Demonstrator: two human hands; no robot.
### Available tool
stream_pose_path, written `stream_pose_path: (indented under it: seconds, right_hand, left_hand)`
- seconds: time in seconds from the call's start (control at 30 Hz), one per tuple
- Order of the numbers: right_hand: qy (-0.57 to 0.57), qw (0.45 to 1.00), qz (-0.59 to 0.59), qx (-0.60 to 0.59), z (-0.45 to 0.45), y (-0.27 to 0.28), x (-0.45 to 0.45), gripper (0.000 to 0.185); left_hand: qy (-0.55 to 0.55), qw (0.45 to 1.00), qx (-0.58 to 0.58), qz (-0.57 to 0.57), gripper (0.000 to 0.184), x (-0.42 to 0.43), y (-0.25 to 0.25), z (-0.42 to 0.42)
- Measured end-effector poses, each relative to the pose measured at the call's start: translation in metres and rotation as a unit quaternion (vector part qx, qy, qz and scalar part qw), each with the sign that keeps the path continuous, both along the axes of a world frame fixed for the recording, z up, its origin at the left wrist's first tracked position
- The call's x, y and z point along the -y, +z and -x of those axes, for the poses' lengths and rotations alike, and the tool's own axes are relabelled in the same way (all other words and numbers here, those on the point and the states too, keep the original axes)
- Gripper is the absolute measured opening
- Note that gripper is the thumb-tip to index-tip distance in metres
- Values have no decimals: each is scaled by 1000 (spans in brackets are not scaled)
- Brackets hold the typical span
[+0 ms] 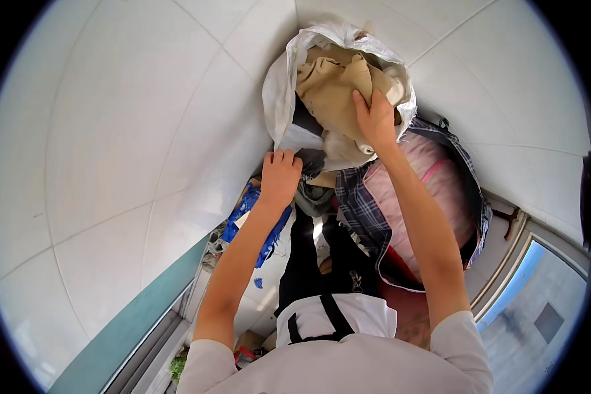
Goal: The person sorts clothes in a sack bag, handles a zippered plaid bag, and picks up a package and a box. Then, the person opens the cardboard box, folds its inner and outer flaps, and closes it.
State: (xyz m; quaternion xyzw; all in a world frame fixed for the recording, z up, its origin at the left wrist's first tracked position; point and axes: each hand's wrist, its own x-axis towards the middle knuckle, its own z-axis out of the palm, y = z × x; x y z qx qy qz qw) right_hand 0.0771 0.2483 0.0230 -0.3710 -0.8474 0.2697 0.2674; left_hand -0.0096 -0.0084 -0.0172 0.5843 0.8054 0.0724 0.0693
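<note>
A white woven sack stands in the corner against the tiled walls, its mouth wide. Bundled inside it is tan cloth, with folds rising near the top. My right hand reaches into the mouth and grips the right side of this cloth, thumb on top. My left hand is closed on the sack's near left rim. Beside its fingers hangs a dark piece of plastic or cloth. What lies beneath the tan cloth is hidden.
Right of the sack is an unzipped plaid bag holding pink bedding. Blue patterned material lies on the left by my forearm. Tiled walls close in on both sides; a window or door frame is at lower right.
</note>
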Motion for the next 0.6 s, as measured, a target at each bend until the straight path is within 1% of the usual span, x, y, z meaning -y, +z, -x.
stream_pose_path:
  seconds: [0.1,0.2,0.3,0.33,0.4,0.5,0.53,0.6]
  right_hand:
    - [-30,998,6,54,5,-16,-19,46]
    - [-95,991,74,55,7,-16,-35,48]
    - [-137,983,119,20,5,2,-39,49]
    - [-137,983,120,8,4,8,-38,46]
    - [-128,990,64,-9,2,17,-35,46]
    - [-111,994,4,-4,0,22,-34,46]
    - [-105,994,-11,1,-1,24,-34,46]
    - [-99,991,44,75,-5,30,-35,45]
  left_hand:
    - [-34,992,-2,-120,24,1,5,9]
    - [-75,994,59,-59,38,2,18,14]
    - [-109,992,62,33,49,-1,62,22]
    - [-121,990,64,15,48,1,82,24]
    - [-148,986,68,-22,45,4,117,26]
    - [-175,984,10,-40,41,5,136,28]
    - [-177,983,9,-39,40,5,139,29]
    - [-186,982,11,-40,39,3,141,30]
